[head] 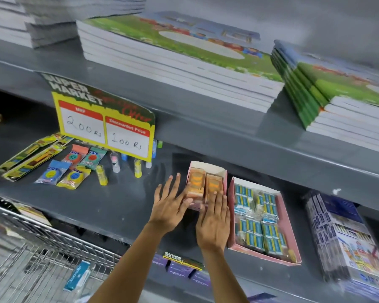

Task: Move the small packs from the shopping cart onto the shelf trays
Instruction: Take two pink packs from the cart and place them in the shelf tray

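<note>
Both hands rest flat on the orange packs (202, 185) in a small pink tray (208, 168) on the grey shelf (118, 206). The left hand (170, 206) lies spread at the tray's left side, the right hand (213, 221) over its near end; neither grip closes on anything. A larger tray (287, 224) of blue packs (258, 224) sits just right. The wire cart (42, 263), near left, holds a teal pack (78, 277).

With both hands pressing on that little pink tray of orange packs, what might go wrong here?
The small pink tray sits close beside the larger pink tray; a sideways push may knock it. The left hand and right hand press flat on the orange packs, which might crush or tip them.
</note>
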The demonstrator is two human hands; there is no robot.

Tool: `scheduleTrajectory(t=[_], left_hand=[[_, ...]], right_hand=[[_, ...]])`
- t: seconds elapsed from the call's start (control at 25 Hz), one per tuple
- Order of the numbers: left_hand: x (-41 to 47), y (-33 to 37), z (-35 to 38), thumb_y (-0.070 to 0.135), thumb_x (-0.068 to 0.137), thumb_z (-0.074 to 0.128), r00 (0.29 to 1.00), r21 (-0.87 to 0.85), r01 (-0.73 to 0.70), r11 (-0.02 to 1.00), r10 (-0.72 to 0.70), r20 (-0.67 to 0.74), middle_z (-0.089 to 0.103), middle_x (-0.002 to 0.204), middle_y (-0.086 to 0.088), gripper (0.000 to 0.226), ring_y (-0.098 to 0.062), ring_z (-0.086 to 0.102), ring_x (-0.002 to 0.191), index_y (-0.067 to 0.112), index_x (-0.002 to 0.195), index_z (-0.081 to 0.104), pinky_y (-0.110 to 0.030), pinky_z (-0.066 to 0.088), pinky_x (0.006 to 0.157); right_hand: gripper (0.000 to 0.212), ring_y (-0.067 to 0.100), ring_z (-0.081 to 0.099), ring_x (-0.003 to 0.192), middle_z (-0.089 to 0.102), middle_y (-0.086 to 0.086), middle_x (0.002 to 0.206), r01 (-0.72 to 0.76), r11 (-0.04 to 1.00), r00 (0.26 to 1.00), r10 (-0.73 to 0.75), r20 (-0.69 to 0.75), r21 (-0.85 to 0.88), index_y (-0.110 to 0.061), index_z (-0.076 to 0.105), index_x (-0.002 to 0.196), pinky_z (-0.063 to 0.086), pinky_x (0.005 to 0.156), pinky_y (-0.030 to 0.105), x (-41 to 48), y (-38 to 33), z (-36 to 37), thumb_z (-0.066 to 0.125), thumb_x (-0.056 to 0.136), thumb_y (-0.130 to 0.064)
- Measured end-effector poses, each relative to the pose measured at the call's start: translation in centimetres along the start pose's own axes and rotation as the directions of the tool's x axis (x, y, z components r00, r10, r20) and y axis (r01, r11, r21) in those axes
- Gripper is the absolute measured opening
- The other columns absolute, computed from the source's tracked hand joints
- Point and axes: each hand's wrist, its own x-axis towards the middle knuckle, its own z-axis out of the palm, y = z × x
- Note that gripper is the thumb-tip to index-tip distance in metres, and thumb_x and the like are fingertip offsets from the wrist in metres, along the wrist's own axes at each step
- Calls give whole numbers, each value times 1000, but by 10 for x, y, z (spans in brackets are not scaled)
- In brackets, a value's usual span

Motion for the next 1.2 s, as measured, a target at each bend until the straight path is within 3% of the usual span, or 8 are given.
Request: scheduleTrajectory(t=[0.16,0.36,0.48,0.64,0.76,0.92,1.08,1.2], left_hand=[[-6,2,4,50,96,2,995,-38,-98,994,97,-25,21,154,-3,56,-18,7,141,27,145,15,-38,-2,112],[-4,0,5,55,94,-3,993,-69,-118,991,117,-20,20,154,-5,63,-24,10,142,28,145,20,-54,17,110],[-11,-8,-13,53,95,1,991,-94,-99,991,89,-104,19,154,-7,61,-20,10,142,24,145,23,-49,27,109],[-37,-67,-64,48,97,9,942,-144,66,987,-109,-317,24,152,-14,59,-23,18,139,14,144,23,-39,29,104],[-94,-139,-89,48,96,8,793,-230,366,902,-432,-429,19,154,-13,60,-20,13,142,14,145,19,-33,16,110],[-206,-202,-61,53,94,6,602,-212,688,694,-708,-368,16,156,-8,61,-19,13,143,21,146,16,-36,15,112],[-300,-238,21,64,87,-3,382,-151,904,400,-914,-134,20,155,-10,78,-26,19,142,19,145,21,-47,22,110],[-357,-252,86,78,75,-8,251,-95,965,243,-965,74,23,152,-19,100,-38,23,139,13,144,27,-53,27,107]], right_hand=[[57,31,38,130,40,17,143,29,999,1000,-29,-10,-38,-4,35,140,25,104,48,-5,1,0,17,97,-38],[61,32,37,131,39,15,144,49,999,999,-49,-4,-16,-6,33,141,25,105,48,-5,7,5,12,98,-43],[60,31,32,134,36,15,146,52,994,997,-45,-69,98,-6,31,142,24,107,46,-5,-12,-1,17,97,-43],[56,22,26,137,36,13,147,314,897,949,-310,-65,310,-7,37,140,20,111,39,-22,-84,3,23,99,-42],[50,25,35,133,42,16,142,463,737,867,-492,-79,492,-3,46,133,26,107,37,-55,-154,17,36,96,-36],[46,23,38,131,44,12,141,480,586,768,-640,9,652,-7,49,132,26,108,33,-131,-221,59,39,96,-34],[54,21,42,128,45,7,142,376,703,725,-629,281,604,-12,51,131,34,102,40,-207,-220,147,28,96,-46],[58,29,54,115,55,12,132,217,836,736,-479,478,503,-11,57,124,45,90,41,-264,-190,202,27,95,-51]])
